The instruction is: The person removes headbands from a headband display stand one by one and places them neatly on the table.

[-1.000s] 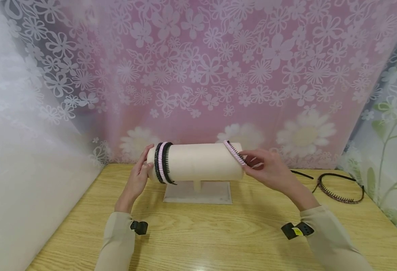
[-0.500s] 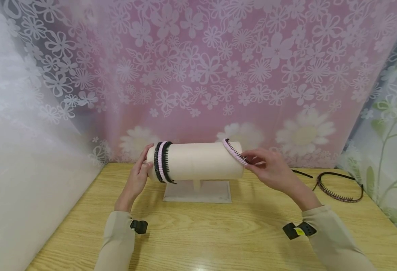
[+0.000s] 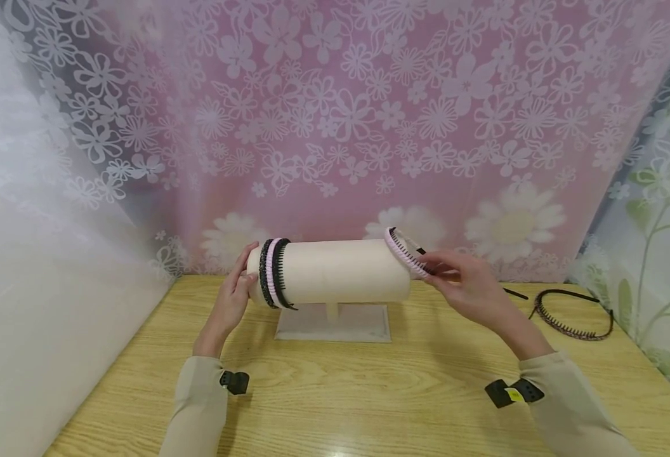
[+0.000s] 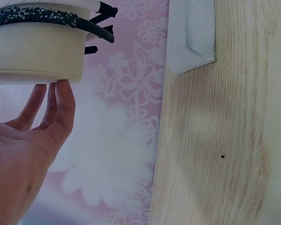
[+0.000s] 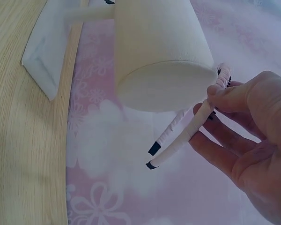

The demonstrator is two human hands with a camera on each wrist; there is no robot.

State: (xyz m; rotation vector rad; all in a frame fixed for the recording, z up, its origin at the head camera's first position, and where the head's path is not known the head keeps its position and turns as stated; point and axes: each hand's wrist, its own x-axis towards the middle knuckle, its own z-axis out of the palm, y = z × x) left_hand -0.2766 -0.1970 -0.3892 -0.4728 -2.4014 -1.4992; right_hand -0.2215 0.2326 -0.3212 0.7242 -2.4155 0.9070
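A cream padded roll on a pale base forms a headband display stand [image 3: 335, 273]. My left hand [image 3: 232, 298] holds its left end, fingertips at the end's rim in the left wrist view. Near that hand, a sparkly black headband [image 3: 265, 273], a pink headband [image 3: 273, 274] and a black toothed headband [image 3: 280, 273] sit round the roll. At the right end, my right hand [image 3: 466, 285] pinches a second pink wrapped headband [image 5: 192, 125] with dark teeth between thumb and fingers. It slants beside the roll's end, its dark tips apart from the roll in the right wrist view.
On the wooden table [image 3: 335, 393], a dark toothed headband [image 3: 575, 330] lies at the right, with another black band end [image 3: 516, 294] partly behind my right forearm. A pink floral curtain [image 3: 335, 127] hangs close behind the stand.
My right hand has moved a little right, drawing the pink headband off the roll's right end; more of its inner side now shows. My left hand and the stand have stayed in place.
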